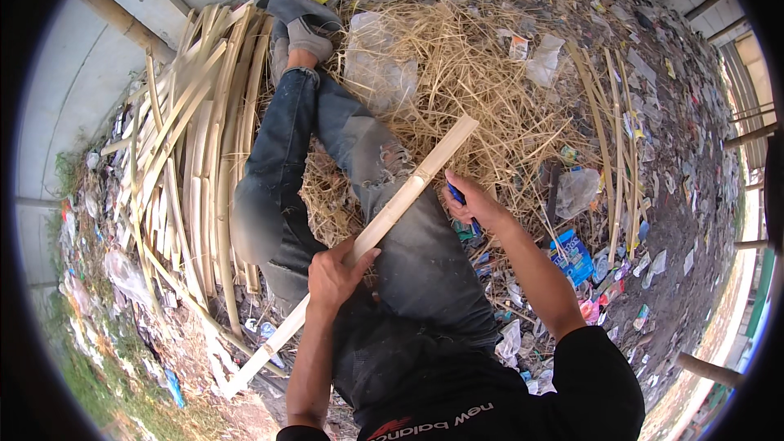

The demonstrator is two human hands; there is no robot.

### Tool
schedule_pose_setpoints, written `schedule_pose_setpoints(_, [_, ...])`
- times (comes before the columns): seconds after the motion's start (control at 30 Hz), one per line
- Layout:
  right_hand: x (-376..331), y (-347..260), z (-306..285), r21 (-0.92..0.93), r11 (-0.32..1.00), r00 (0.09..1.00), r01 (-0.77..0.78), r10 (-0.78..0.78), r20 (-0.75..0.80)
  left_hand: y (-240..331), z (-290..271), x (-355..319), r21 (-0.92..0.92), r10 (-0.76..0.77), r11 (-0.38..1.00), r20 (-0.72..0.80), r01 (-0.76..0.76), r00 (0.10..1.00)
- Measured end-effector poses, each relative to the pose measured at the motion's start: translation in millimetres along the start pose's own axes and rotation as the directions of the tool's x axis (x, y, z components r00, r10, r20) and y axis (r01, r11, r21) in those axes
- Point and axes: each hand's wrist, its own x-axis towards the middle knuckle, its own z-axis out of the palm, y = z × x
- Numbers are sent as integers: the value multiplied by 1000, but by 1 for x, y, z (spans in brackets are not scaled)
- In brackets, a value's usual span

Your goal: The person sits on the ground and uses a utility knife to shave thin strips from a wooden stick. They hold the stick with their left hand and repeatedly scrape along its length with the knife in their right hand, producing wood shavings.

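A long pale split bamboo strip (pixel 397 206) lies slantwise across my lap, from the lower left up over my right thigh. My left hand (pixel 333 276) is closed round it near its middle, thumb along one edge. On the strip's right side, close to its upper half, my right hand (pixel 478 202) is closed on a blue-handled tool (pixel 455 192). Its working end is too small and hidden to make out, and I cannot tell whether it touches the bamboo. My legs, in worn dark jeans (pixel 425 253), stretch forward under the strip.
A stack of split bamboo strips (pixel 220 139) lies to the left of my legs. Pale shavings (pixel 465 73) are heaped ahead and to the right. Several thin strips (pixel 618 147) lie farther right. Litter, including a blue packet (pixel 572 259), covers the ground. A grey wall (pixel 61 90) stands at left.
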Motion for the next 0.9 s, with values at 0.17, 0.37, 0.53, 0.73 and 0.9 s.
schedule_pose_setpoints(0.17, [9,-12,-18,-761,647,723,49,-549,-420,1,0,-2,16,-2,1000,-19,2,1000])
schedule_pose_setpoints(0.37, [4,-8,12,-859,511,753,-17,-559,-347,3,1,-2,19,-2,1000,-29,3,1000])
schedule_pose_setpoints(0.53, [11,-1,9,-760,649,757,13,-504,-417,-1,4,-4,2,10,1000,-73,-10,997])
schedule_pose_setpoints(0.73, [9,19,34,-795,594,763,126,-570,-305,-1,0,1,-71,-16,997,4,16,1000])
schedule_pose_setpoints(0.9, [16,21,43,-649,754,765,102,-476,-433,2,-7,6,-71,-33,997,80,39,996])
